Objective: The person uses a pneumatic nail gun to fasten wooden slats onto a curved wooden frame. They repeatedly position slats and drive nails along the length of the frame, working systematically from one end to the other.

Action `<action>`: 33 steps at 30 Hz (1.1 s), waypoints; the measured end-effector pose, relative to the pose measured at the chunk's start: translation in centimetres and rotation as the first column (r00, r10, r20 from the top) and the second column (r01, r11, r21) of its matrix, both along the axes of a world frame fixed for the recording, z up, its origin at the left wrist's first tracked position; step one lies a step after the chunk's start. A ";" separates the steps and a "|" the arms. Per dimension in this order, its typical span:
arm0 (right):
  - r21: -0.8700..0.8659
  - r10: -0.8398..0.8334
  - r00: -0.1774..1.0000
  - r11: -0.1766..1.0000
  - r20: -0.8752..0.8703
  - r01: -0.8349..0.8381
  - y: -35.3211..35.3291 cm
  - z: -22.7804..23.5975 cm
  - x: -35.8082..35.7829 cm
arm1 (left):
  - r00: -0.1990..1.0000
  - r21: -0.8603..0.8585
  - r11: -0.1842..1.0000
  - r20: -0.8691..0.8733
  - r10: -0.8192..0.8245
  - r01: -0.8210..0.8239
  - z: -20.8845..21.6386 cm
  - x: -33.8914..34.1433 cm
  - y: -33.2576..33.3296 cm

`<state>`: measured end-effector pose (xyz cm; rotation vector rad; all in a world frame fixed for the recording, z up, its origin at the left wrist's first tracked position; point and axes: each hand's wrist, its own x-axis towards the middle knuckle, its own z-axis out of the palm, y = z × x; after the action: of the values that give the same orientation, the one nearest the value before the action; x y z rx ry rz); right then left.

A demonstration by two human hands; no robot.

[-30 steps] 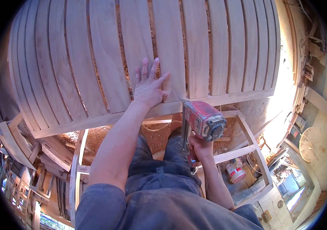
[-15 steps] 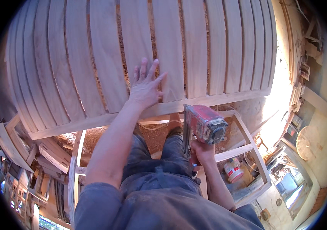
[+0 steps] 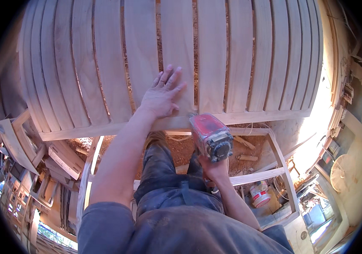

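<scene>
A wide slatted wooden panel (image 3: 109, 63) lies in front of me, its pale slats running away from me with narrow gaps between them. Along its near edge runs a front rail (image 3: 77, 132). My left hand (image 3: 160, 100) rests flat, fingers spread, on a middle slat (image 3: 177, 46) just behind that rail. In my right hand (image 3: 215, 169) is a red nail gun (image 3: 210, 131), gripped by its handle below the body. The gun's nose end is at the rail, just right of my left hand; its body hides whether the tip touches the wood.
Beneath and around my legs stands a wooden frame (image 3: 285, 186). A white and red tub (image 3: 259, 195) sits inside it at right. Wood offcuts (image 3: 244, 143) lie on the dusty floor. Stacked wooden parts (image 3: 64, 158) fill the left side; a round fan-like disc (image 3: 338, 172) is at far right.
The nail gun has moved left and up to the rail, close to my left hand. My left hand stays flat, now nearer the slat's front end. The whole view has shifted slightly.
</scene>
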<state>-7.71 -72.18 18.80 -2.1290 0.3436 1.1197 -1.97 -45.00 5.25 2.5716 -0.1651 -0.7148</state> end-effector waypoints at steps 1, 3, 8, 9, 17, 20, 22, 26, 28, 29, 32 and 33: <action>-0.020 0.040 0.999 0.999 -0.004 -0.040 0.0 -0.3 0.0 | 1.000 -0.008 1.000 0.000 -0.007 0.007 -0.1 0.0 0.0; -0.046 0.092 0.996 0.995 -0.019 -0.092 -0.5 -0.9 -0.1 | 1.000 -0.011 1.000 0.016 0.000 0.000 -0.3 -0.1 0.3; -0.039 0.201 0.972 0.979 0.118 -0.198 -2.0 -1.3 -2.2 | 1.000 -0.012 1.000 0.008 -0.028 0.028 -0.3 0.0 0.7; -0.056 0.262 0.944 0.965 0.198 -0.256 -1.4 -0.8 -2.1 | 1.000 -0.026 0.999 0.003 -0.028 0.028 -0.3 -0.1 0.5; 0.112 0.150 0.988 0.983 -0.030 -0.146 2.6 0.1 -1.3 | 1.000 -0.072 0.997 -0.027 -0.011 0.009 -0.3 0.2 0.8; 0.066 0.260 0.964 0.964 -0.055 -0.256 3.1 0.0 -1.7 | 1.000 -0.101 0.995 -0.021 0.000 -0.002 -0.3 -0.1 0.7; 0.034 0.337 0.941 0.941 -0.013 -0.337 2.9 -0.3 -1.9 | 1.000 -0.109 0.994 -0.011 0.012 -0.013 -0.4 0.0 0.8; 0.130 0.176 0.964 0.970 0.198 -0.204 3.3 -1.0 -2.5 | 1.000 -0.124 0.992 -0.013 0.012 -0.014 -0.6 -0.1 0.1; 0.151 0.104 0.992 0.982 0.069 -0.114 3.6 -1.4 -2.4 | 0.999 -0.129 0.992 -0.039 0.007 -0.012 -0.2 0.3 0.5; 0.135 0.146 0.985 0.978 0.096 -0.158 3.6 -2.0 -2.7 | 0.999 -0.123 0.992 -0.037 0.007 -0.012 -0.2 0.5 0.7; 0.080 0.307 0.949 0.947 0.068 -0.312 1.9 -3.3 -4.0 | 0.999 -0.108 0.994 -0.050 0.003 -0.008 0.2 0.1 0.5; 0.113 0.208 0.976 0.970 0.070 -0.214 1.9 -2.1 -3.2 | 0.999 -0.106 0.994 -0.048 -0.003 -0.002 0.5 0.6 0.2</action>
<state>-10.96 -70.32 16.73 -2.1225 0.0211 1.1634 -1.35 -44.78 5.76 2.4511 -0.1836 -0.7478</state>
